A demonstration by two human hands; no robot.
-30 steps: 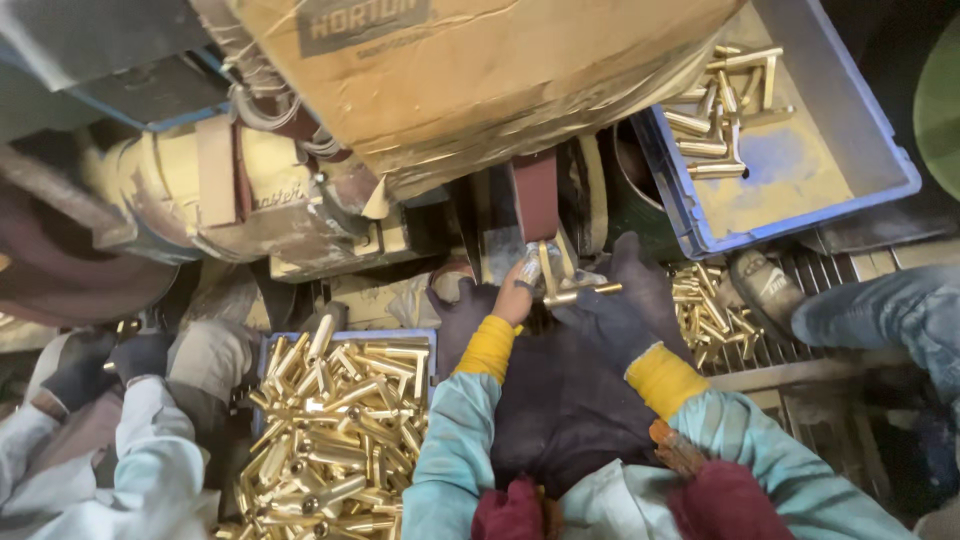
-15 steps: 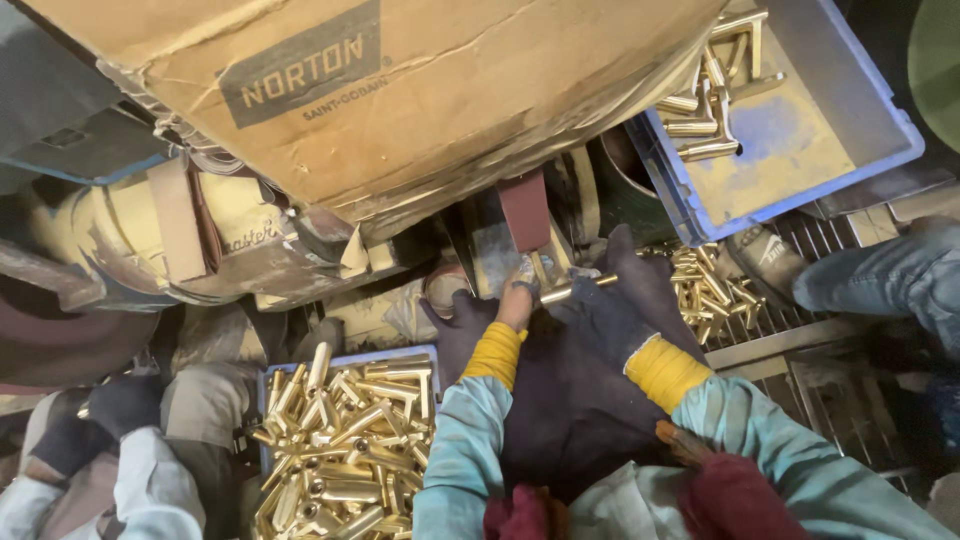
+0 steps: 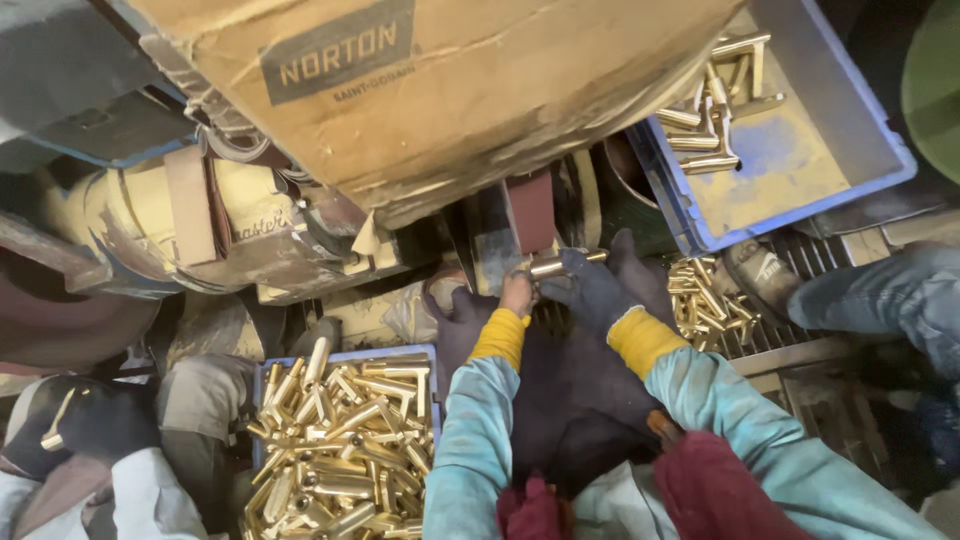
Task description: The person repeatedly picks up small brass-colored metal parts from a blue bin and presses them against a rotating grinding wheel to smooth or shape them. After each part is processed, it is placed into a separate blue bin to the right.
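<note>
Both my hands wear dark gloves with yellow cuffs and teal sleeves. My right hand (image 3: 600, 290) grips a brass tube piece (image 3: 555, 265) and holds it against a reddish-brown sanding belt (image 3: 530, 210). My left hand (image 3: 485, 305) closes on the same piece from the left, a bare fingertip showing through the glove. A blue crate (image 3: 345, 357) full of several brass pieces sits at lower left, beside my left arm.
A large cardboard box (image 3: 480, 90) overhangs the machine. A blue tray (image 3: 870, 130) at upper right holds several brass pieces. More brass pieces (image 3: 705, 300) lie on a grate. Another person's gloved hand (image 3: 75, 425) is at lower left, a shoe (image 3: 760, 270) at right.
The view has shifted so the cardboard box fills more of the top. My hands stay at the belt with the brass piece.
</note>
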